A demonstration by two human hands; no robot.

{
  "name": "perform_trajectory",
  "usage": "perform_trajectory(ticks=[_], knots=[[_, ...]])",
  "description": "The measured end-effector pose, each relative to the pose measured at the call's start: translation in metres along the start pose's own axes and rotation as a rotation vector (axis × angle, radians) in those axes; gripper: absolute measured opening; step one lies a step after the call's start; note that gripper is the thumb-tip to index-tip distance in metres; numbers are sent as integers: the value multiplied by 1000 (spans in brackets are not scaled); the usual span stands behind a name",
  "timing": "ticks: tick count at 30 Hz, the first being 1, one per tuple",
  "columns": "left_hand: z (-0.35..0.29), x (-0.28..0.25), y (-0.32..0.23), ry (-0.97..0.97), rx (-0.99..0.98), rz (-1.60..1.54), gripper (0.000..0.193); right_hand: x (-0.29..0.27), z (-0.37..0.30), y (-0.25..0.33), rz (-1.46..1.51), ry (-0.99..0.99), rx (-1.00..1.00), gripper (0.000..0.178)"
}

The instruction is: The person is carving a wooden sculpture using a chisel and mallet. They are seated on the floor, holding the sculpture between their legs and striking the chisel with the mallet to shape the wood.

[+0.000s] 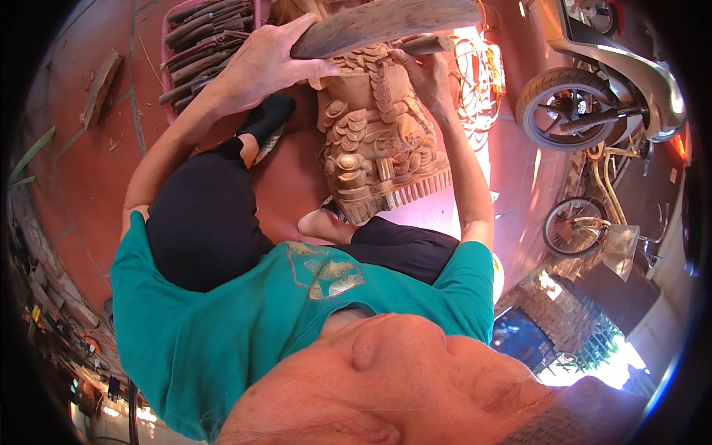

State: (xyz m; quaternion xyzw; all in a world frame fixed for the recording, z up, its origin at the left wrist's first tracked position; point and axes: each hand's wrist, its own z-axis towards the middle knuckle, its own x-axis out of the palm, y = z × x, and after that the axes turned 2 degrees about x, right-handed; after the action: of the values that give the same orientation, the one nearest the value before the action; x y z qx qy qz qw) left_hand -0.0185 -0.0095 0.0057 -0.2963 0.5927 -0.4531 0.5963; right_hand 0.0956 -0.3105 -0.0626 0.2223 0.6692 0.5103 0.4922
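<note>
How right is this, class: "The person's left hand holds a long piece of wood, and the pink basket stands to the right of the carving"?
One part is wrong: the head view shows the pink basket to the left of the carving. The left hand does hold the long piece of wood.

The left one of two wide fisheye cameras is sitting on the person's head and looking steeply down past the green shirt to the red floor. It is viewing the shirt at close range across the lower half, and the carved wood from above, farther off, near the upper middle. Its broad field is reaching the parked motorbike well off to the right and bending straight edges toward a dark rim.
</note>
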Motion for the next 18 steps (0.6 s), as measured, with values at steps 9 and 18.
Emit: perform_trajectory(ticks=[9, 18], knots=[[20, 0, -13, 195, 27, 202, 64, 2, 2, 11, -43, 62, -36, 24], [29, 5, -9, 64, 262, 154, 62, 5, 4, 9, -52, 34, -34, 25]])
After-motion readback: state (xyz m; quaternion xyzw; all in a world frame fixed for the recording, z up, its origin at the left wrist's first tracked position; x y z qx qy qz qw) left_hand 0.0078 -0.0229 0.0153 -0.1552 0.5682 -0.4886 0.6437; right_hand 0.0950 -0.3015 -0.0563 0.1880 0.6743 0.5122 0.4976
